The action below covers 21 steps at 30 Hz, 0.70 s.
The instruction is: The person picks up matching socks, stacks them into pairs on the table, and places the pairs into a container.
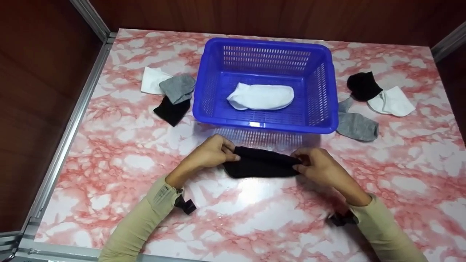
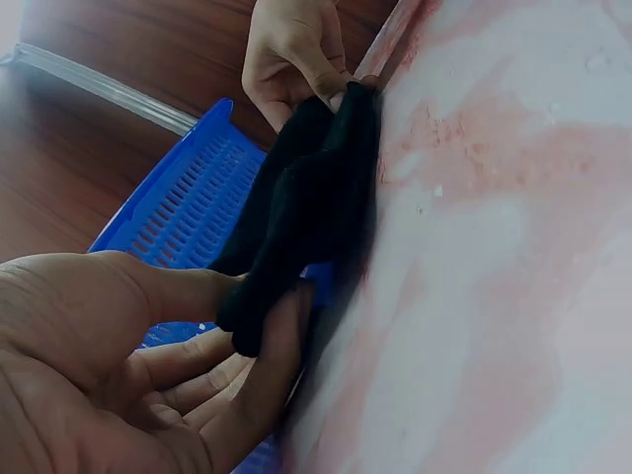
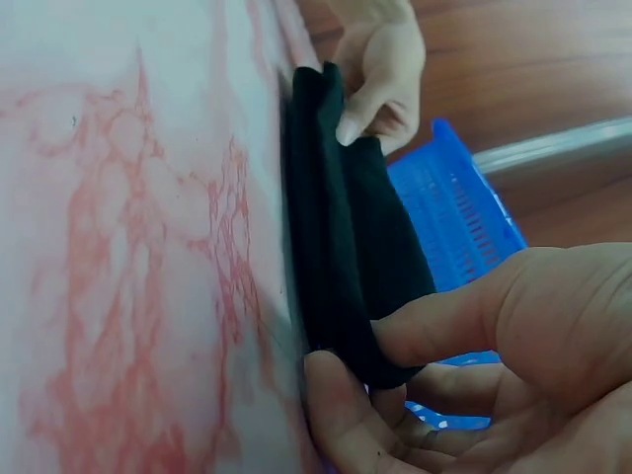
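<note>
A black sock (image 1: 264,163) is stretched lengthwise between both hands, just in front of the blue basket (image 1: 262,125). My left hand (image 1: 214,151) pinches its left end between thumb and fingers. At the other end, my right hand (image 1: 318,165) pinches the cloth the same way. In the right wrist view the sock (image 3: 336,217) shows a lengthwise fold, close over the tabletop. Inside the basket lies a white sock (image 1: 264,97), flat on the bottom.
Left of the basket are a white sock (image 1: 153,80), a grey sock (image 1: 177,88) and a black sock (image 1: 173,111). To its right lie another black sock (image 1: 363,86), a white sock (image 1: 393,102) and a grey sock (image 1: 358,126). Brown panels (image 1: 273,18) border the marbled table (image 1: 255,225).
</note>
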Tool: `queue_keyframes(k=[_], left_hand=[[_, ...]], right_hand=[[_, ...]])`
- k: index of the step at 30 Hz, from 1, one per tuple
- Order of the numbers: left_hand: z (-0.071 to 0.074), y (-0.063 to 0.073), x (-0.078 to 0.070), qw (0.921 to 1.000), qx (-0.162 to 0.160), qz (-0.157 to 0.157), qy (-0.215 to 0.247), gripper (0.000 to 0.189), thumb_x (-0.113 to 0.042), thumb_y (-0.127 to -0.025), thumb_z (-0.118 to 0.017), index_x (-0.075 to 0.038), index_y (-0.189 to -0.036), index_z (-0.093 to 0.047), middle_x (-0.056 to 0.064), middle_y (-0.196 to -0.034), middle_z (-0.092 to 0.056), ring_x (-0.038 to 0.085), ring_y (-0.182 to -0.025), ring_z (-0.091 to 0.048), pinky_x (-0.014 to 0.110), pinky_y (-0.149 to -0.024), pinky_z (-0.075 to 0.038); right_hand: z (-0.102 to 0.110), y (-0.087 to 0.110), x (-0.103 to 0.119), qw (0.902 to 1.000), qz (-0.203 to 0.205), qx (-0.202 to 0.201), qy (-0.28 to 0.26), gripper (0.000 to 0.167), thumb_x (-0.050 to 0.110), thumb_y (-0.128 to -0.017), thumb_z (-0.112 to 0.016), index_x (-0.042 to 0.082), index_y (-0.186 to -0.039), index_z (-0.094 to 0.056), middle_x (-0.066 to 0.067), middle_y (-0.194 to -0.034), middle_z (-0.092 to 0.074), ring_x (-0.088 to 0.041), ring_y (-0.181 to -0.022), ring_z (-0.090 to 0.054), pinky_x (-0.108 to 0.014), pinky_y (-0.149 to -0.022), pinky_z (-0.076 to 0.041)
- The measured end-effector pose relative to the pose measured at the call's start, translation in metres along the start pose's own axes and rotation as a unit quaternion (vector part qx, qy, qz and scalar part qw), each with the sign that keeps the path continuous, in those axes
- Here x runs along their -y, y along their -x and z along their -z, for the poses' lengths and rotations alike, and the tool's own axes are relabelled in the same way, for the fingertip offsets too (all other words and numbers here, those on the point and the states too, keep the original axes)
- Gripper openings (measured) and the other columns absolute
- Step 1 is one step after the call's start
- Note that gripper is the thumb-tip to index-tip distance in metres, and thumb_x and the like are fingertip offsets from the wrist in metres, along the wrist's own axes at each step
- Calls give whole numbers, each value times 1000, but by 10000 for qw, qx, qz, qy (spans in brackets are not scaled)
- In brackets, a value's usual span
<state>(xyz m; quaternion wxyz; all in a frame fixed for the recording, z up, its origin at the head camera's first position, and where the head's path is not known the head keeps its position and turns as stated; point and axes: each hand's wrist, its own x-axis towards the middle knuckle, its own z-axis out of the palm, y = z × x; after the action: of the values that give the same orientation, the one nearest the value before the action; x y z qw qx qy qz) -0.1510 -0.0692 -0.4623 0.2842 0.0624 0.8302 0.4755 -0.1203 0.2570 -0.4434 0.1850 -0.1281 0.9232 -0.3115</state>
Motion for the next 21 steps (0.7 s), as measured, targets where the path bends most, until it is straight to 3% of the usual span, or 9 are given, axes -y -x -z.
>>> queue_keyframes(k=[4,7,12,16,21], left_hand=[[1,1,-1,9995,-58,-197,-232,43,-26,-93,-80,1,-125,-72,13,-114,-78,12,-89,-69,26,-81,-59],[2,1,-1,9994,-90,-292,-139,42,-25,-95,-77,3,-125,-72,15,-116,-77,12,-83,-68,25,-75,-59],[3,1,-1,9993,-144,-332,112,37,-17,-94,-77,3,-125,-72,15,-109,-77,11,-83,-68,22,-66,-57],[6,5,-4,9987,-154,-478,119,33,-14,-93,-77,-1,-123,-74,12,-107,-79,14,-92,-72,21,-70,-57],[13,13,-12,9978,-91,-647,141,28,-11,-93,-77,-5,-120,-77,9,-108,-80,8,-80,-69,20,-67,-55]], right_hand=[[-1,-1,1,9998,-112,-102,-163,17,17,-97,-73,7,-109,-75,-4,-87,-71,-18,-82,-61,-34,-78,-49],[-1,0,2,9985,-268,-221,-430,21,22,-99,-72,8,-114,-75,-7,-96,-77,-17,-85,-67,-31,-80,-53],[0,1,5,9958,-169,-506,-746,25,16,-97,-74,6,-119,-75,-12,-113,-77,-21,-96,-71,-24,-84,-55],[3,5,8,9951,-100,-582,-787,21,11,-94,-77,6,-114,-77,-12,-112,-78,-24,-99,-72,-24,-86,-56],[9,10,14,9937,21,-684,-885,20,5,-91,-77,3,-111,-78,-14,-109,-77,-23,-94,-72,-18,-82,-57]])
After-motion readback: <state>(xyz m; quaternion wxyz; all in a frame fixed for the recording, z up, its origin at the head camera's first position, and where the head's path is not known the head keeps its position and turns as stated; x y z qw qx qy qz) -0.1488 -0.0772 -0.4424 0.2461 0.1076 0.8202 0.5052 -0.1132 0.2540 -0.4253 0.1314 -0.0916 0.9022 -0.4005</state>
